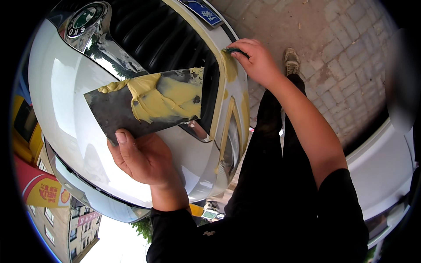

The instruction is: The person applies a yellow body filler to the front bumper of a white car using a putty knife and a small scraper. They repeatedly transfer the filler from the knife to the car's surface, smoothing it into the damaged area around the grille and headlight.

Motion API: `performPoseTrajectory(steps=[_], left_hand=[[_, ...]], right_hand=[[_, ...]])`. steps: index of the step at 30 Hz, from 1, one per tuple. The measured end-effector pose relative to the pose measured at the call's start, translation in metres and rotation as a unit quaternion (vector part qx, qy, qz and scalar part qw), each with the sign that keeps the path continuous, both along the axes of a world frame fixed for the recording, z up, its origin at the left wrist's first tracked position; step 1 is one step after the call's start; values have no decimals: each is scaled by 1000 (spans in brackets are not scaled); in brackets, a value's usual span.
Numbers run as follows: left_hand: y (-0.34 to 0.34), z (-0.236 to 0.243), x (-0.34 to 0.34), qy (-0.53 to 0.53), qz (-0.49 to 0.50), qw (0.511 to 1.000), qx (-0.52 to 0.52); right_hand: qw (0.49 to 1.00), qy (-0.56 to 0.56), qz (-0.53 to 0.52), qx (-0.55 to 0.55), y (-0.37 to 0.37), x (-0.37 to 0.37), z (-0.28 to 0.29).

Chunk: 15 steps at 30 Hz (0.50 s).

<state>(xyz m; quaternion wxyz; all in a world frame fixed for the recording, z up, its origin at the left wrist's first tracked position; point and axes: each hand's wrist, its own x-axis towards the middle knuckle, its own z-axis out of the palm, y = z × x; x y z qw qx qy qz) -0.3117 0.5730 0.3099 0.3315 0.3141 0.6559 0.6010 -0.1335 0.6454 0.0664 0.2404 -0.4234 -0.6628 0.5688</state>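
My left hand (147,155) grips the near edge of a dark flat putty board (107,109), thumb on top. Thick yellow body filler (149,94) lies smeared across that board, which is held above the white car hood (70,118). Out to the right, my right hand (258,61) pinches a small dark spreader (239,52) between thumb and fingers. The spreader's end meets the front bumper (239,90) beside the grille, at a patch of yellow filler (230,68). More filler runs along the grille's border and around a lamp opening (232,136).
The black grille (153,39) and a chrome badge (86,19) are at the upper left, with a blue plate (204,12) beyond. My shoe (291,61) stands on brick paving (346,57). Another white car (381,166) is close on the right.
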Motion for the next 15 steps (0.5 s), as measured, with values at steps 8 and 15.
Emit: performPoseTrajectory(steps=[8, 15], left_hand=[[1, 2, 0, -2, 0, 1000, 1], [-2, 0, -2, -21, -14, 999, 19]], right_hand=[[991, -20, 22, 133, 8, -2, 11], [966, -94, 137, 198, 23, 13, 28]])
